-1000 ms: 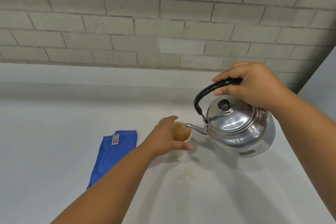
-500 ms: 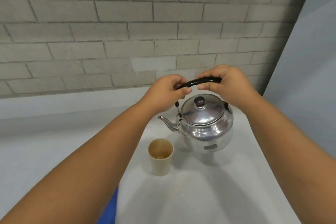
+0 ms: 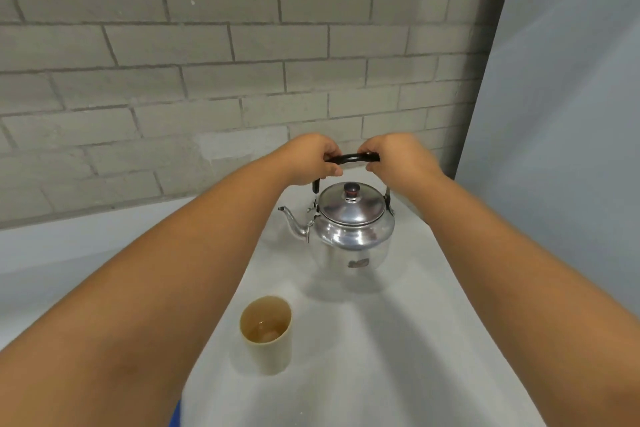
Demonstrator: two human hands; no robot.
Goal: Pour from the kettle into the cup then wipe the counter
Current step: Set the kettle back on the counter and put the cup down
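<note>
- Kettle (image 3: 351, 232) upright on desk (image 3: 398, 340) near its far right corner; cup (image 3: 266, 334) nearer me, apart.
- Left hand (image 3: 313, 159) and right hand (image 3: 398, 158): fingers curled shut around black handle (image 3: 351, 158).
- I judge it rigid, slick steel, weighty with liquid; the handle is the right hold.

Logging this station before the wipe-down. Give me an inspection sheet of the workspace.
Surface: pale counter, no clear spill visible.
Job's things: steel kettle upright on the counter, lid on, spout toward the person's left; beige cup upright nearer the camera, apart from the kettle, liquid inside.
Clutter: blue sliver at the bottom edge, mostly hidden by the left arm.
Grippers: left hand and right hand both closed on the black handle.
Cables: nothing seen.
Surroundings: grey brick wall; plain panel on the right.
</note>
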